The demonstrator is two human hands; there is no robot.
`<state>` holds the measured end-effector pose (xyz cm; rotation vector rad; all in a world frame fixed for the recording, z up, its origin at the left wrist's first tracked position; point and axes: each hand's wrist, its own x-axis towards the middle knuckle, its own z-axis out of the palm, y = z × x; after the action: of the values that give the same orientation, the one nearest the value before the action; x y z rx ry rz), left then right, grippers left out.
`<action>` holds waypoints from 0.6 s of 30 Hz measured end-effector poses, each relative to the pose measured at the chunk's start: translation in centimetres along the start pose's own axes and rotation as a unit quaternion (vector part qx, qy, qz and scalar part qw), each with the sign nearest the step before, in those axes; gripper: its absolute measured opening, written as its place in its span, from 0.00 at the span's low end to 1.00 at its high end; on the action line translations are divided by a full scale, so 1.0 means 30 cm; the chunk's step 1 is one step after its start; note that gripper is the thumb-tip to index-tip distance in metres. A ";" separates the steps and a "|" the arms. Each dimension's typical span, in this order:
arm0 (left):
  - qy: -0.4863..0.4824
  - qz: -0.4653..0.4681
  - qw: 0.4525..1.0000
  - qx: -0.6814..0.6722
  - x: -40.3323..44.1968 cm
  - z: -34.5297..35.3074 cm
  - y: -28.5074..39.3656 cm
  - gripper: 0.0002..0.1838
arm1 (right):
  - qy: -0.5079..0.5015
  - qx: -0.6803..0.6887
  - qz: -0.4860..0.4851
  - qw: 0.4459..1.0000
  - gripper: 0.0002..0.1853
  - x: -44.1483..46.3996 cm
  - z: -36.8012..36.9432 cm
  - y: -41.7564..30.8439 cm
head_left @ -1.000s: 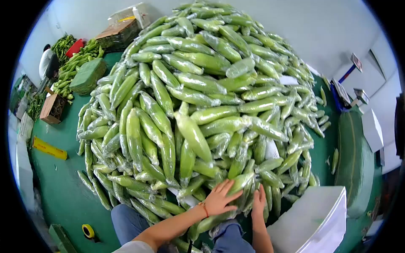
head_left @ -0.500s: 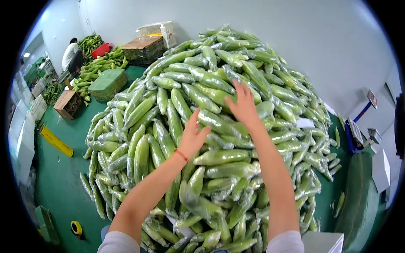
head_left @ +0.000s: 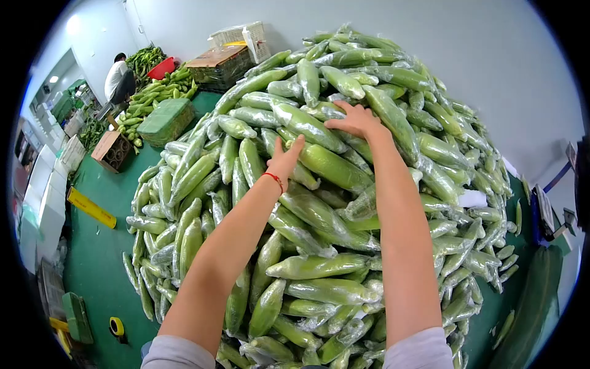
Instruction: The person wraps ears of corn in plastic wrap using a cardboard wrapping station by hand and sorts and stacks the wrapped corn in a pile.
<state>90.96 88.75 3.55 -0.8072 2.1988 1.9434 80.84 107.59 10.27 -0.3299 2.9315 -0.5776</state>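
Observation:
A large heap of green, plastic-wrapped vegetables (head_left: 326, 267) fills the middle of the view. My left hand (head_left: 286, 161), a red string round its wrist, rests on the upper part of the heap with its fingers apart. Further up and to the right, my right hand (head_left: 356, 120) lies over wrapped pieces, fingers spread and pointing left. Between and below the two hands is a thick wrapped vegetable (head_left: 335, 168). Neither hand is wrapped round a piece.
At the back left are a box (head_left: 220, 61), a green bundle (head_left: 166, 122), a red basin (head_left: 161, 68) and a crouching person (head_left: 118, 79). A yellow tube (head_left: 92, 208) and tape roll (head_left: 116, 326) lie on the green floor. A scale (head_left: 544, 212) stands at right.
Both hands went from the heap's near edge to its upper part, and the view tilted up. Since the last earlier frame, the right hand has turned leftward and come down onto the vegetables.

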 end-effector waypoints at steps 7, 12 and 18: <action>-0.053 0.097 0.990 -0.082 -0.048 -0.017 -0.044 0.55 | -0.048 0.149 -0.097 0.983 0.60 -0.053 0.024 0.050; -0.047 0.212 0.975 -0.038 -0.160 0.043 -0.126 0.52 | -0.111 0.293 -0.174 0.934 0.54 -0.329 0.009 -0.005; -0.178 0.257 0.918 -0.244 -0.543 0.057 -0.191 0.41 | 0.092 0.155 -0.116 0.977 0.54 -0.731 0.092 -0.053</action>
<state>106.97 95.31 4.77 0.1425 1.8431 2.6735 102.81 110.41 10.32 -0.6144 2.9260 -1.1399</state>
